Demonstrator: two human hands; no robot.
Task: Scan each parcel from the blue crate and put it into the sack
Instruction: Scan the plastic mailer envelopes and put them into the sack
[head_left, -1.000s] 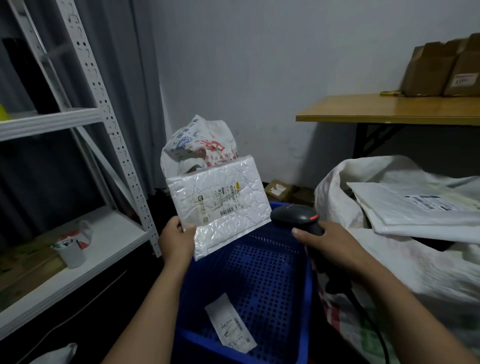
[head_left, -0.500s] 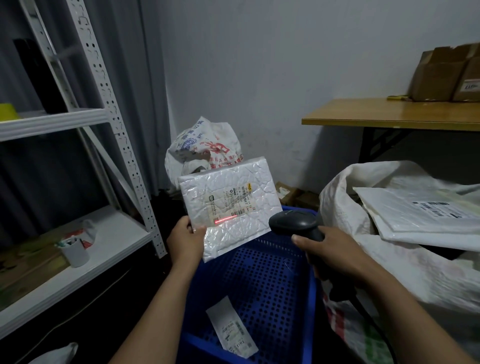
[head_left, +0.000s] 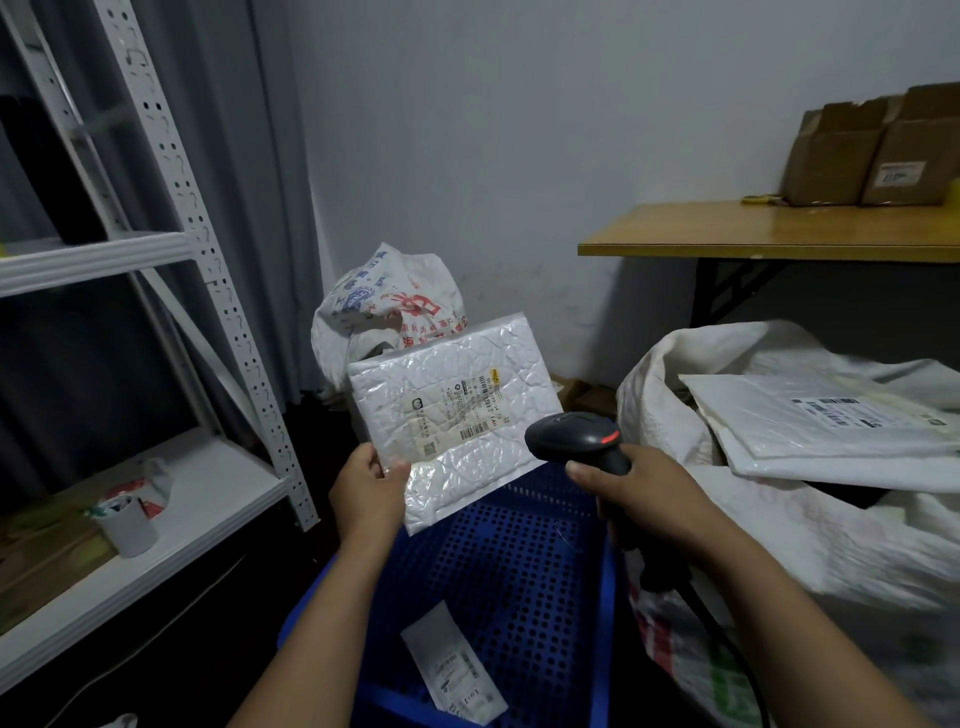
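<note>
Above the crate holding one slip, left hand grips parcel, right hand scanner.

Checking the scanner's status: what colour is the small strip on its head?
Red-orange, against the black barcode scanner, best seen in the head view.

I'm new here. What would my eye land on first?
The shiny white padded parcel, held up in the left hand at centre, with the black scanner in the right hand pointed toward its label. Below them sits the blue crate; a big white sack bulges at right.
</note>
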